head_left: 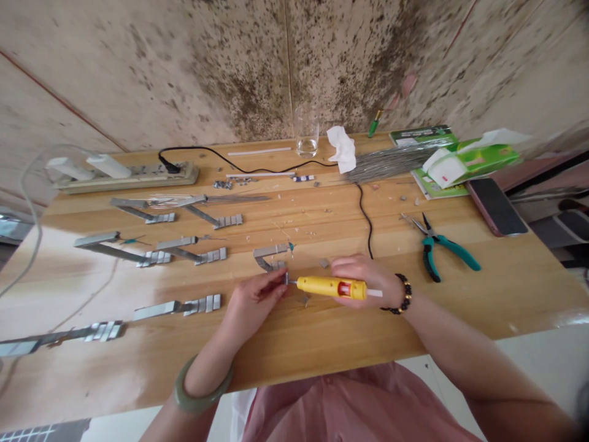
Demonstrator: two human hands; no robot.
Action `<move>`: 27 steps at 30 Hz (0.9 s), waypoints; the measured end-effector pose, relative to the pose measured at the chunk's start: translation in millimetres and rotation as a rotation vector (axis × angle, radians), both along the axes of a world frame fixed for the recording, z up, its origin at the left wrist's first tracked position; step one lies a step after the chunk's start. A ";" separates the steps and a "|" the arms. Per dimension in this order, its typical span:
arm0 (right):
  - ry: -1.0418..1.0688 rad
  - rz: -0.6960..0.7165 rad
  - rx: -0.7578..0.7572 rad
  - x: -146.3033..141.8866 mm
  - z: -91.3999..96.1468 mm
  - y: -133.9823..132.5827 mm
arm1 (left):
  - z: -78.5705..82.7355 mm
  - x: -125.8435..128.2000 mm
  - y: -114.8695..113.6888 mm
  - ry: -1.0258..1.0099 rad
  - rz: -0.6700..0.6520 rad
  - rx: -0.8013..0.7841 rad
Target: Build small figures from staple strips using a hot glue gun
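My right hand (361,276) is closed round a yellow hot glue gun (329,286), with a white glue stick (375,293) poking out of its rear end. The gun points left, its nozzle at a small grey metal-looking piece (286,278) pinched in the fingertips of my left hand (257,301). Fingers hide most of that piece. Just behind it on the table stands a grey angled bracket-like part (270,252), with a small teal bit (291,247) at its end. Whether the nozzle touches the pinched piece I cannot tell.
Several similar grey angled parts (184,248) stand on the left of the wooden table (322,344). Teal-handled pliers (444,245) and a phone (497,207) lie right. Behind are a power strip (138,178), black cord (368,221), glass (307,132), tissue (342,149) and wire bundle (396,161).
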State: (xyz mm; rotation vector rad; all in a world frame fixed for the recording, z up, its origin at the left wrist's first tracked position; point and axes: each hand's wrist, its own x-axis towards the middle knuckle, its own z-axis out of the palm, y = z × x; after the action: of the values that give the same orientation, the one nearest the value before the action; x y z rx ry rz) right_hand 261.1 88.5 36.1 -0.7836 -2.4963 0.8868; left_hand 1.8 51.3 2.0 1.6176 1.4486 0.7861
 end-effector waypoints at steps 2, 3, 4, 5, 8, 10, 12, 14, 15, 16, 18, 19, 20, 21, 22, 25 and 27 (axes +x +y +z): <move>0.017 -0.002 0.001 0.3 1.1 0.2 | 0.7 0.0 -0.3 0.014 -0.005 0.010; 0.025 -0.003 0.004 0.4 1.4 0.3 | 1.0 0.1 -0.3 0.013 -0.009 0.013; 0.029 -0.005 0.008 0.6 1.5 0.4 | 1.4 0.1 -0.3 0.007 -0.014 0.014; 0.032 -0.011 0.014 0.8 1.4 0.5 | 1.7 0.2 -0.3 0.000 -0.020 0.014; 0.029 -0.030 0.038 1.2 -0.1 0.6 | 2.6 0.5 0.1 -0.014 -0.036 0.020; 0.023 -0.043 0.050 1.3 -1.3 0.7 | 3.0 0.8 0.4 -0.014 -0.044 0.028; 0.018 -0.050 0.054 1.2 -2.0 0.6 | 3.0 0.9 0.7 -0.011 -0.049 0.036; 0.019 -0.050 0.056 1.1 -2.1 0.6 | 2.8 0.9 0.7 -0.010 -0.057 0.044; 0.021 -0.047 0.057 1.0 -1.9 0.7 | 2.7 0.7 0.7 -0.010 -0.059 0.049; 0.024 -0.042 0.058 0.9 -1.6 0.7 | 2.5 0.5 0.7 -0.011 -0.062 0.055; 0.031 -0.037 0.060 0.7 -1.2 0.8 | 2.1 0.2 0.7 -0.011 -0.068 0.069; 0.035 -0.036 0.060 0.7 -1.1 0.8 | 2.0 0.1 0.7 -0.012 -0.069 0.076; 0.040 -0.037 0.060 0.7 -1.2 0.9 | 1.9 0.2 0.7 -0.013 -0.071 0.081; 0.043 -0.038 0.059 0.8 -1.4 1.0 | 1.8 0.3 0.8 -0.014 -0.073 0.083; 0.044 -0.039 0.059 1.0 -1.8 1.2 | 1.8 0.5 0.9 -0.014 -0.073 0.084; 0.036 -0.039 0.061 2.2 -3.5 1.6 | 1.8 1.0 1.1 -0.009 -0.068 0.073; 0.033 -0.032 0.062 3.1 -4.5 1.9 | 1.4 0.7 1.2 -0.008 -0.068 0.064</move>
State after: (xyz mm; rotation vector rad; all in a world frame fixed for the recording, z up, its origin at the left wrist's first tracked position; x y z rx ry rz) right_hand 264.2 90.4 31.5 -0.7802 -2.4628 0.8007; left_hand 2.5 52.6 3.4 1.7010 1.3677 0.8060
